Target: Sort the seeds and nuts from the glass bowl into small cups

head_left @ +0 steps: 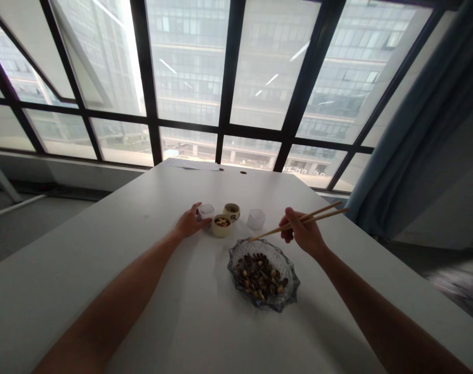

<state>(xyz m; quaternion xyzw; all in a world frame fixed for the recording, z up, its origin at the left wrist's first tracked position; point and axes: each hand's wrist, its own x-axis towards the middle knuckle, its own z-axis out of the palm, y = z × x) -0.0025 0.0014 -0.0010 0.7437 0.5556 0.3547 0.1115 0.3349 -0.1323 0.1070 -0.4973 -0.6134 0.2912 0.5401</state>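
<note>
My left hand (190, 222) has its thumb and fingers round a small translucent plastic cup (206, 212). Beside that cup stand two small cream-coloured cups; the nearer cream cup (221, 231) holds pale nuts, and the farther one (235, 212) bears a dark mark and has some dark contents. A pair of wooden chopsticks (311, 216) is gripped in my right hand (300, 231), tips close together over the far rim of a scalloped glass bowl (285, 262). Dark seeds with a few round pale nuts (260, 275) lie in the bowl. Nothing shows between the chopstick tips.
Another translucent plastic cup (256, 219) stands between the cream cups and my right hand. Papers (191, 165) lie at the far edge of the white table (174, 311), near two dark round spots. Windows rise behind it, with a blue curtain (411, 124) at right.
</note>
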